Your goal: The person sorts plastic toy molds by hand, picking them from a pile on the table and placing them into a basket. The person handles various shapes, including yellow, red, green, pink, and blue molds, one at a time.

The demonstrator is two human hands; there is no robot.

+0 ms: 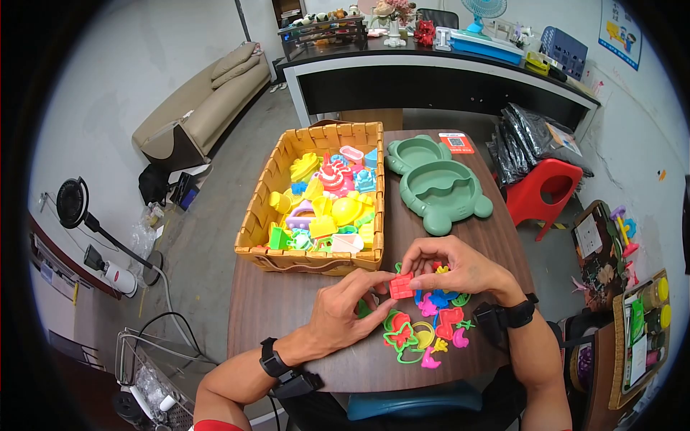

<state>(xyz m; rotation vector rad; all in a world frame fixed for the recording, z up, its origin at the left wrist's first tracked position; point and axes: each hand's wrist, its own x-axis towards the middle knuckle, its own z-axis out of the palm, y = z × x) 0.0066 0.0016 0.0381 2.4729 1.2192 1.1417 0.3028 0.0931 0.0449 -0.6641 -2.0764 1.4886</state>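
Note:
A small red plastic piece (401, 286) is held up between my two hands over the brown table. My left hand (346, 307) pinches its left side with thumb and fingers. On its right side, my right hand (449, 264) grips it with bent fingers. Just below lies a loose pile of small colourful plastic shapes, among them a red and green star-like outline (400, 336), a yellow ring (424, 335) and a pink piece (430, 358). Part of the pile is hidden by my hands. Behind my left hand stands a yellow woven basket (259, 205) holding many colourful toys.
Green divided plates (440, 185) lie at the table's (287, 305) back right, with a red and white card (457, 143) beside them. A red chair (543, 195) stands right of the table. Beyond are a black desk (431, 93) and a beige sofa (208, 100).

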